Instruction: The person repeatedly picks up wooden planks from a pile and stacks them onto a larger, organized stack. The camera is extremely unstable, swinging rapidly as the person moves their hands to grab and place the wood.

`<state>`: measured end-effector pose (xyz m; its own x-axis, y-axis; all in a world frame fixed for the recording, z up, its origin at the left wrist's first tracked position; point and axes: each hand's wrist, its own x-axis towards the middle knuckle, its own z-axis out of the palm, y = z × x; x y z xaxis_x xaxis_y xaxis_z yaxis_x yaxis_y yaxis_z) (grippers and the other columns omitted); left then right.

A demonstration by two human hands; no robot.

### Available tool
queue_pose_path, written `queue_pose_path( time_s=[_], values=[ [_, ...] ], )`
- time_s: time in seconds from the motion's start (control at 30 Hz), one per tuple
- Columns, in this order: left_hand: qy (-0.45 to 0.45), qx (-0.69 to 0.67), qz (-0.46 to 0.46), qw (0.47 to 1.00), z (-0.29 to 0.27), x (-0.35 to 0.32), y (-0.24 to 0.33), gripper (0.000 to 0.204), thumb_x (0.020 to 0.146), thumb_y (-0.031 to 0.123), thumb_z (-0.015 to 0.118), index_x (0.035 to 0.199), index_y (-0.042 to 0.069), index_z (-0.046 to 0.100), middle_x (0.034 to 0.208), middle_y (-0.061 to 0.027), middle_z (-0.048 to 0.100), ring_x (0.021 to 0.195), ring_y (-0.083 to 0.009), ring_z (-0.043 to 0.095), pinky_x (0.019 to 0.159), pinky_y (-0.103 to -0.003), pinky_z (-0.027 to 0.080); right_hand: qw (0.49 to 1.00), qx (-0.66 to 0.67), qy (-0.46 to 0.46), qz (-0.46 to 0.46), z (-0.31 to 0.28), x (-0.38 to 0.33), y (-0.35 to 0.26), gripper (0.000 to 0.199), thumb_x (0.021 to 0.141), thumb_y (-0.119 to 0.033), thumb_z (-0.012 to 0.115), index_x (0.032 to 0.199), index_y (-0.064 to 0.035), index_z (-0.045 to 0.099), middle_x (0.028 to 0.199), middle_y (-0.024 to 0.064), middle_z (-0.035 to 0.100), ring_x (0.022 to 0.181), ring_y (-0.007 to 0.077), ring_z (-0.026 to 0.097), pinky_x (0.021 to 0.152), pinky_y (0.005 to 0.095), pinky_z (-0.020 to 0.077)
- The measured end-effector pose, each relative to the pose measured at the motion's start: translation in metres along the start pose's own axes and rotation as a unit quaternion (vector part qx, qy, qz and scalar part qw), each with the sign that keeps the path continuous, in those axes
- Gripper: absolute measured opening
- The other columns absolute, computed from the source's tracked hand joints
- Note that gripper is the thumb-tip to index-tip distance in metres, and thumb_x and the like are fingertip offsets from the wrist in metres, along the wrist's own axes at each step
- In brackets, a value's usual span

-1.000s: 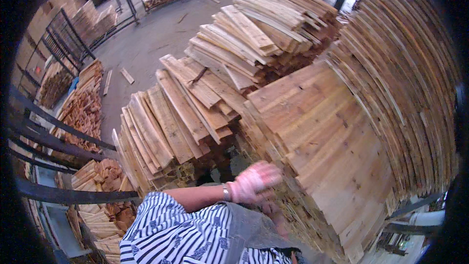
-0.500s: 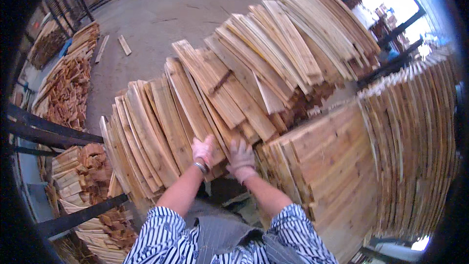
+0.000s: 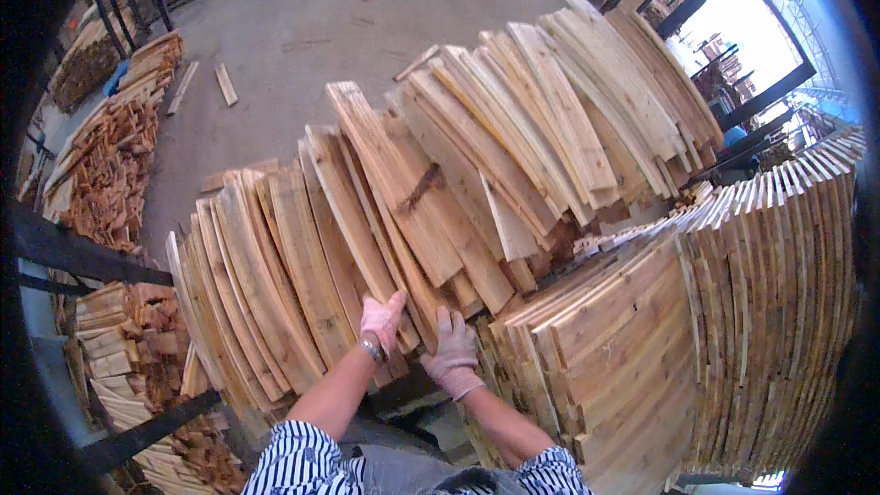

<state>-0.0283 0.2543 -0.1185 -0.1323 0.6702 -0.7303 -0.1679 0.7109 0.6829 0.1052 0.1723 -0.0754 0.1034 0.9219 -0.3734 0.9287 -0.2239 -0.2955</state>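
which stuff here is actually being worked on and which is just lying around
In hand:
left hand, gloved, on the near ends of the leaning boards
right hand, gloved, on the same boards

Lying about:
flat board stack at right
loose boards on the floor
scrap wood pile at left

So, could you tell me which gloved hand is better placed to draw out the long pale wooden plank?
Probably the left hand: it grips the long pale wooden plank at its near end; the right hand rests beside it.
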Motion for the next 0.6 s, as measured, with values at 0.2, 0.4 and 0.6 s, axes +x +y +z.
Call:
queue_pose_path(
  time_s=[0.2, 0.4, 0.6],
  values=[
    [-0.103, -0.003, -0.075, 0.992, -0.063, -0.072, 0.048, 0.056, 0.091, 0.022, 0.076, 0.134, 0.000, 0.046, 0.120, -0.0163, 0.065, 0.104, -0.0282, 0.067, 0.084, -0.043, 0.060, 0.985, 0.148, -0.083, 0.034, -0.081, -0.056, -0.015, 0.103, 0.072, -0.027, 0.080, 0.155, -0.0040, 0.024, 0.145, 0.0271, 0.043, 0.131, 0.0418, 0.048, 0.112, 0.0463, 0.0410],
    [-0.166, -0.165, -0.183, 0.955, -0.129, -0.128, 0.031, 0.052, 0.092, 0.014, 0.075, 0.137, 0.005, 0.050, 0.124, -0.0108, 0.065, 0.108, -0.0296, 0.067, 0.088, -0.048, 0.061, 0.892, 0.395, -0.184, 0.117, -0.068, -0.111, -0.006, 0.096, 0.077, -0.037, 0.080, 0.150, 0.0009, 0.032, 0.129, 0.0221, 0.059, 0.117, 0.0296, 0.062, 0.102, 0.0392, 0.0505],
    [-0.094, 0.051, -0.106, 0.989, -0.096, -0.075, -0.014, 0.073, 0.085, 0.022, 0.084, 0.139, 0.002, 0.039, 0.127, -0.0173, 0.060, 0.111, -0.0299, 0.062, 0.090, -0.046, 0.057, 0.909, 0.312, -0.220, 0.166, 0.036, -0.063, 0.016, 0.092, 0.075, -0.045, 0.085, 0.141, 0.0042, 0.043, 0.122, 0.0215, 0.066, 0.112, 0.0312, 0.066, 0.099, 0.0402, 0.0518]
  ],
)
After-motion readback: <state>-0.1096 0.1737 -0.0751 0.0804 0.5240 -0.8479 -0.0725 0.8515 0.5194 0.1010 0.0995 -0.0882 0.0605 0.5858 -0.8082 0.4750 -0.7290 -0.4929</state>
